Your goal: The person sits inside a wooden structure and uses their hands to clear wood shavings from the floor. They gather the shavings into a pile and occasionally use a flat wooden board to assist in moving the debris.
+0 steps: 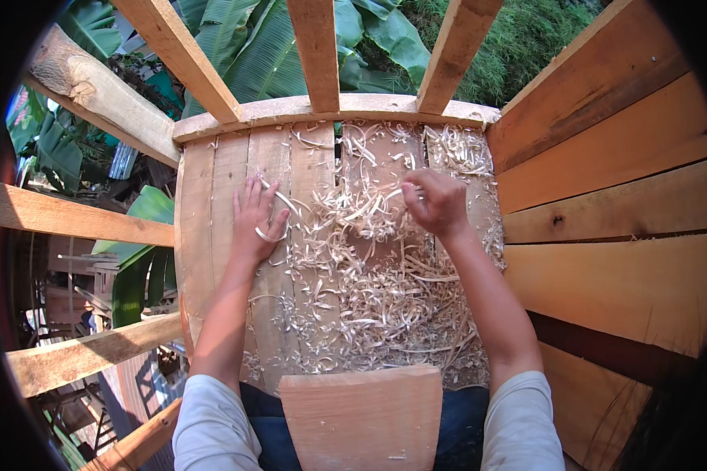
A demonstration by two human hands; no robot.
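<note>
My left hand (258, 216) lies palm down on the plank floor (232, 169), its fingers stretched out. A long pale wood shaving (287, 202) curls beside its fingers and thumb. Farther right, my right hand (440, 202) is closed in a fist just above the boards, with a pale shaving strip showing at its thumb side; the inside of the fist is hidden. Between and below the hands spreads a heap of curly wood shavings (385, 302), thickest toward the right. A smooth, light brown wooden board (361, 416) stands close to me, between my legs.
Wooden rails (86, 216) run along the left, and upright posts (314, 55) rise from a beam (330, 108) at the far edge. A plank wall (613, 204) closes the right side. Narrow gaps show between some floorboards. Large green leaves (267, 59) grow beyond the posts.
</note>
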